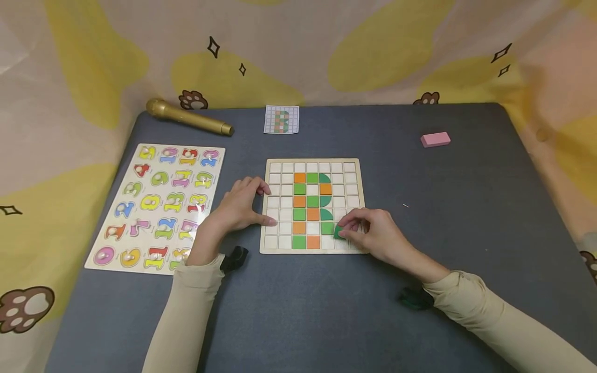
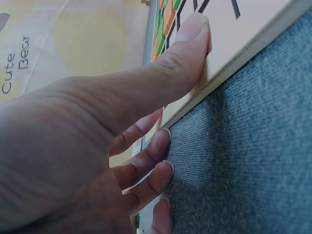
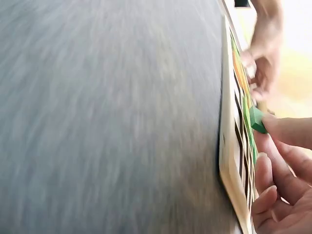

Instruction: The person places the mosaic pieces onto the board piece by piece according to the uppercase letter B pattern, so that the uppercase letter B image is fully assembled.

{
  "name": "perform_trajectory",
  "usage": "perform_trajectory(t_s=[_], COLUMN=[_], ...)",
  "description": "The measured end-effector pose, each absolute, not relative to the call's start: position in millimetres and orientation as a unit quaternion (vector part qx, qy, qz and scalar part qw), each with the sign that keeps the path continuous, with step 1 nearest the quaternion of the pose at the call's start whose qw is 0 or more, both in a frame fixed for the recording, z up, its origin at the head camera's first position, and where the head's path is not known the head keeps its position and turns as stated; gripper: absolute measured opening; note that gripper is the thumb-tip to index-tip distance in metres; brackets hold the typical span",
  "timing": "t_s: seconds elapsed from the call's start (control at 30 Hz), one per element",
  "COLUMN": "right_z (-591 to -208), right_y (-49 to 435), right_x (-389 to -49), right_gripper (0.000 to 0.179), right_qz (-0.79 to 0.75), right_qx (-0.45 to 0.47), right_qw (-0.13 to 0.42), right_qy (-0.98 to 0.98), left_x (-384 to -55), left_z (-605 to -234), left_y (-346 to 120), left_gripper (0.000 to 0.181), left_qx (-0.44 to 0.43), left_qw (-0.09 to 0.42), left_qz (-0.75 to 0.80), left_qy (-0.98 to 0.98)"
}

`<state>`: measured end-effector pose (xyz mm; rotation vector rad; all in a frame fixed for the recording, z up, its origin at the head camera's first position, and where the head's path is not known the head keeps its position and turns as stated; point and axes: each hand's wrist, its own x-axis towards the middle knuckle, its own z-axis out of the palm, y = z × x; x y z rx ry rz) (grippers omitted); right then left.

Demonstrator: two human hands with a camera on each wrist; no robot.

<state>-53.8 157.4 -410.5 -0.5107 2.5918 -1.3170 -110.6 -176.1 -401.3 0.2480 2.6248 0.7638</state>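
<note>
A wooden grid board (image 1: 275,242) lies flat, with orange and green square tiles and several green rounded tiles set in its cells. Between thumb and fingertips, my right hand (image 1: 380,235) pinches a small green block (image 3: 256,120) over the board's lower right part. In the head view this green block shows only partly past the fingertips. At the board's left edge rests my left hand (image 1: 240,204). Its thumb (image 2: 170,68) presses on the board's top, while the loosely bent fingers (image 2: 148,161) lie at and beside the edge.
A number puzzle board (image 1: 140,202) lies to the left, partly behind the left forearm. Behind it is a gold microphone (image 1: 191,118). A small pattern card (image 1: 294,122) lies beyond the grid board, and a pink block (image 1: 436,139) sits at the back right of the dark table (image 1: 466,207).
</note>
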Motion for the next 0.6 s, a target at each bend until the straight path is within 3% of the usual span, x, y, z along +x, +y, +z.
perform_trajectory(t_s=[0.2, 0.37, 0.6], right_z=[-414, -414, -415], right_y=[141, 136, 134], right_x=[-50, -49, -49], right_gripper=[0.018, 0.01, 0.015], right_qz=[-0.456, -0.46, -0.426], right_qx=[-0.209, -0.196, -0.186], right_qw=[0.101, 0.115, 0.1], right_qy=[0.859, 0.858, 0.88], left_x=[-111, -111, -110], left_z=[-401, -401, -400], left_y=[-176, -176, -176], left_gripper=[0.068, 0.068, 0.068], left_qx=[0.091, 0.089, 0.089], left_qw=[0.197, 0.198, 0.199], left_qz=[0.273, 0.274, 0.275], left_qy=[0.937, 0.937, 0.936])
